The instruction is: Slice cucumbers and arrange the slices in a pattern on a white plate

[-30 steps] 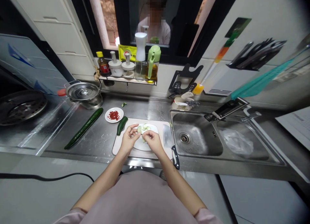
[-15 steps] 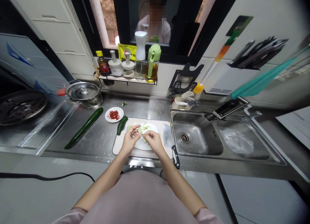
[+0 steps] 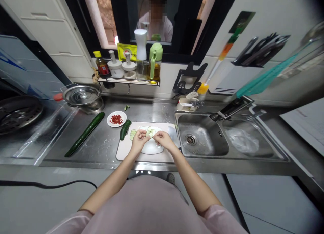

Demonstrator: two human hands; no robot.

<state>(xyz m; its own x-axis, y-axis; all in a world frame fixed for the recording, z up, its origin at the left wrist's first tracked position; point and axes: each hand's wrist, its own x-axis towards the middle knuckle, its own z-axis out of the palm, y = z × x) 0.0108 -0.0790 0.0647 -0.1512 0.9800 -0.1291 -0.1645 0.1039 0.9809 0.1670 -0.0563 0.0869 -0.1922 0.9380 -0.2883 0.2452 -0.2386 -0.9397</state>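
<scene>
My left hand [image 3: 139, 140] pinches a pale cucumber slice [image 3: 147, 134] over the near-left part of a white plate [image 3: 152, 149]. Several slices [image 3: 152, 130] lie overlapping toward the plate's far side. My right hand [image 3: 163, 139] is over the plate's right side, fingertips pressed together; whatever they hold is too small to make out. The plate rests on a light cutting board [image 3: 124, 149]. More cucumber slices [image 3: 133, 134] lie on the board left of my left hand. A cut cucumber piece [image 3: 125, 129] lies at the board's left edge. The knife [image 3: 172, 131] is mostly hidden behind my right arm.
A whole cucumber [image 3: 84, 134] and a plate of chopped red pieces [image 3: 116, 119] are left of the board. A lidded pot [image 3: 83, 97] stands behind them. The double sink [image 3: 202, 134] is at right. Bottles and jars [image 3: 129, 68] fill the rack at the back.
The view has shifted slightly. My hands have moved a little apart, and my right forearm now covers most of the knife. More of the slices left of my left hand show.
</scene>
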